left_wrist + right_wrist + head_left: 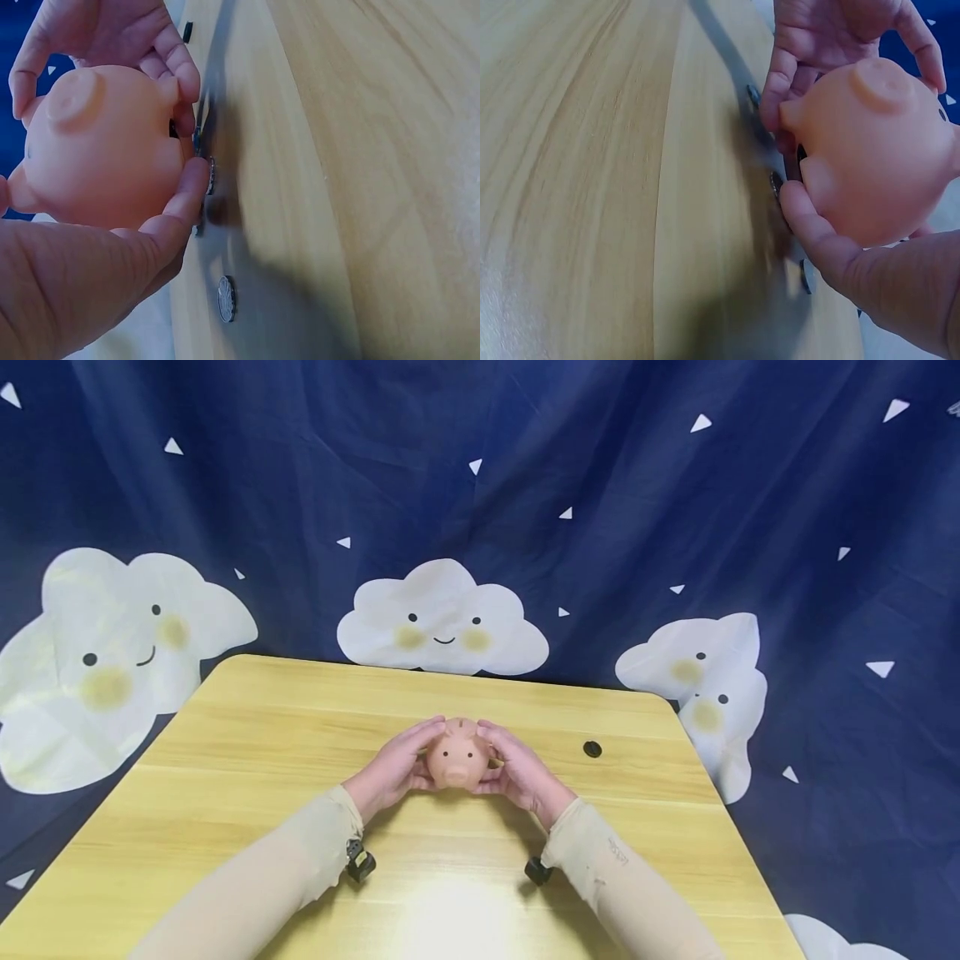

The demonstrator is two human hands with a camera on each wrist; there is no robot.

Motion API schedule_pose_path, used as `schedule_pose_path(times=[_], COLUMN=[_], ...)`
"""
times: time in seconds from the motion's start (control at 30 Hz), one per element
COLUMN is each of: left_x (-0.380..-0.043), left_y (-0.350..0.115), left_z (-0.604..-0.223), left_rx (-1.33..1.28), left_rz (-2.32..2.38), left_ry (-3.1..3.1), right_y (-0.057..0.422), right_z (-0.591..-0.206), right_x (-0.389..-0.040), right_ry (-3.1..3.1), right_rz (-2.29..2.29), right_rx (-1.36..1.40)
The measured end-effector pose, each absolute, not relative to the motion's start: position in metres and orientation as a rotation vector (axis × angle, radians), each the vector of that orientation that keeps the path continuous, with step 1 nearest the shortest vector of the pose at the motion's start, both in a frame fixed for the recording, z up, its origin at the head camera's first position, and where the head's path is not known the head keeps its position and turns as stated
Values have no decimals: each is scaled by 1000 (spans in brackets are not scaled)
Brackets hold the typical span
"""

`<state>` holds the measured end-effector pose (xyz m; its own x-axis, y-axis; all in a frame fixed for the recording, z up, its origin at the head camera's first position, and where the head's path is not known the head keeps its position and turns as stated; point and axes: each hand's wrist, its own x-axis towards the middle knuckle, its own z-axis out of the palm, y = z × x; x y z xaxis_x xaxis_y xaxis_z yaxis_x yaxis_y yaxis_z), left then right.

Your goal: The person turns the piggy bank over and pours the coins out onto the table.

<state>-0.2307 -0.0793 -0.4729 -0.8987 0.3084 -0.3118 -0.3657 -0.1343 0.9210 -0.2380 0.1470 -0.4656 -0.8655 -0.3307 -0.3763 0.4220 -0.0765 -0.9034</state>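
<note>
A pink piggy bank with small dark eyes and a slot on top faces me near the middle of the table. My left hand grips it from the left, fingertips up by one ear, thumb low near its feet. From the other side my right hand holds it the same way. Both wrist views show the piggy bank just above the tabletop. On its underside a dark opening shows partly. Silver coins are under and around it, hidden from the head view.
A small round black piece, like a stopper, lies on the wooden table to the right of my right hand. Behind the table's far edge hangs a dark blue curtain with clouds on it.
</note>
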Motion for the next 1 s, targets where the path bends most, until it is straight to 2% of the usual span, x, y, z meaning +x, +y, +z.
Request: schedule_pose_path(times=[0.67, 1.0], left_x=[-232, -230], left_y=[-80, -82], left_z=[-474, -473], left_rx=[-12, 233], left_rz=[2088, 2184], left_ry=[1714, 1811], right_y=[148, 147], right_z=[-467, -466], right_x=[-237, -232], right_ry=[1716, 1889], right_rz=[-2020, -2128], right_rx=[50, -147])
